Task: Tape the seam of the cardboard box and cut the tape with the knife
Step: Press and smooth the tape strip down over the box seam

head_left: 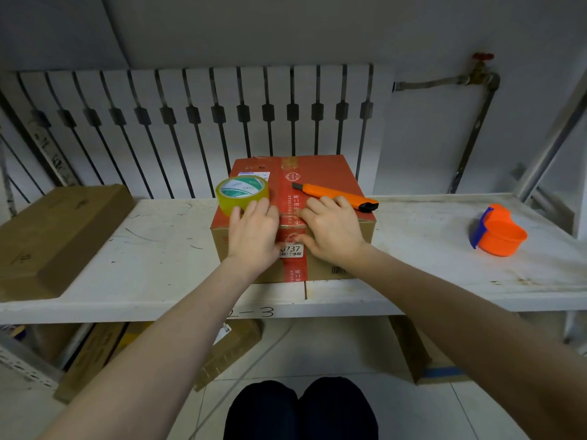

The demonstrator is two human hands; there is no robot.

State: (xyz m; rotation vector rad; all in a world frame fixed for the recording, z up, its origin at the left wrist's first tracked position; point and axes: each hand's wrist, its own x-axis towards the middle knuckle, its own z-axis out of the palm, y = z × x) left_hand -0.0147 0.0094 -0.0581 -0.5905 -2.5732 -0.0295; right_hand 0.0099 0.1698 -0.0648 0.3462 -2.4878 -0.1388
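A red-topped cardboard box [320, 174] stands on the white shelf [158, 249], its seam running front to back under a strip of red printed tape [287, 188]. A roll of clear yellowish tape [242, 192] lies on the box's left half. An orange utility knife [336, 196] lies on the right half, blade end pointing left. My left hand [254, 233] lies flat on the box's front edge, left of the seam and touching the roll. My right hand [332, 230] presses flat just right of the seam, thumb down the front face.
A flat brown carton [57, 236] lies at the shelf's left end. An orange and blue tape dispenser [497, 231] sits at the right. A white radiator [197, 122] and a pipe with a red valve [481, 69] stand behind. Cartons lie on the floor below.
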